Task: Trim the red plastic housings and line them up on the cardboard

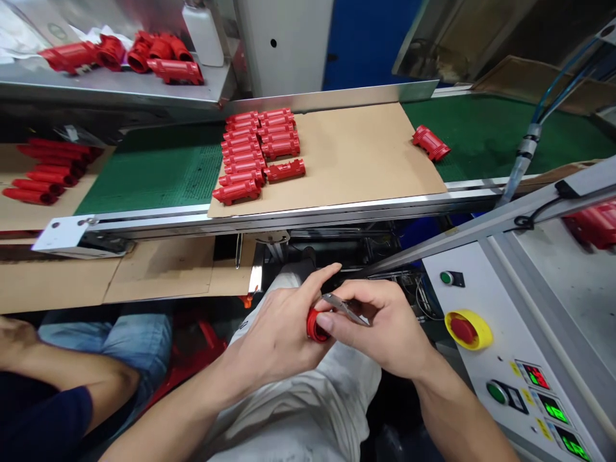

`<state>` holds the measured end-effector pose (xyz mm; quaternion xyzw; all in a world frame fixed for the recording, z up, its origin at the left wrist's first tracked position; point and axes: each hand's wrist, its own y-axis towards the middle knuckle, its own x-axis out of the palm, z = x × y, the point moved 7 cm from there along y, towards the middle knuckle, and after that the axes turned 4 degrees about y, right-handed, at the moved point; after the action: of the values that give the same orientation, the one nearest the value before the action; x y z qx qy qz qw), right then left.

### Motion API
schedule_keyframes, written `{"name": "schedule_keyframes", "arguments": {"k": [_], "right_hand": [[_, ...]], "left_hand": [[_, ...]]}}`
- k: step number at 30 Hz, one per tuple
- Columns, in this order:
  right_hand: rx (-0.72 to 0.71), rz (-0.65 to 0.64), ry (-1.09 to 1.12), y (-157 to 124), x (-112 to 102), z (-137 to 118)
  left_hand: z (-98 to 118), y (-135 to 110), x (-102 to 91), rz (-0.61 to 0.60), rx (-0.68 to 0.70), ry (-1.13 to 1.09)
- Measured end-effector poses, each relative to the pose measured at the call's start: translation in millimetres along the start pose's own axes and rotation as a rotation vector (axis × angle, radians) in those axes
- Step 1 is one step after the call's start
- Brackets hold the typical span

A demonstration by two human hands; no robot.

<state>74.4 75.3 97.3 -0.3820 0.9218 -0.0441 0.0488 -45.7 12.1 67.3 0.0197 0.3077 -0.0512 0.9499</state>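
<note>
Above my lap, my left hand (283, 327) is wrapped round a red plastic tubular part (315, 326), with its open round end facing right. Most of that part is hidden by my fingers. My right hand (385, 324) pinches a slim silver blade-like metal tool (342, 307) between thumb and fingers. The tool's tip lies close to the rim of the red part, and my right thumb appears to touch the rim; whether the blade itself touches cannot be made out.
Red parts (262, 147) lie in two columns on cardboard (356, 160) over a green conveyor (158, 167); one red part (430, 143) lies apart. More red parts (163, 58) occupy a metal shelf. A control box with an emergency stop (466, 329) stands right; a co-worker's arm (86, 378) is left.
</note>
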Motion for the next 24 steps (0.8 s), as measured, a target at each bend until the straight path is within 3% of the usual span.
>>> {"name": "schedule_keyframes", "arguments": {"k": [13, 18, 24], "right_hand": [[-0.153, 0.119, 0.001, -7, -7, 13], [-0.401, 0.193, -0.377, -26, -23, -7], [-0.582, 0.175, -0.738, -41, -15, -15]], "left_hand": [[-7, 6, 10.5, -0.02, -0.072, -0.039], [-2, 5, 7.3, -0.002, -0.035, -0.084], [1, 3, 12.2, -0.017, -0.04, -0.139]]}}
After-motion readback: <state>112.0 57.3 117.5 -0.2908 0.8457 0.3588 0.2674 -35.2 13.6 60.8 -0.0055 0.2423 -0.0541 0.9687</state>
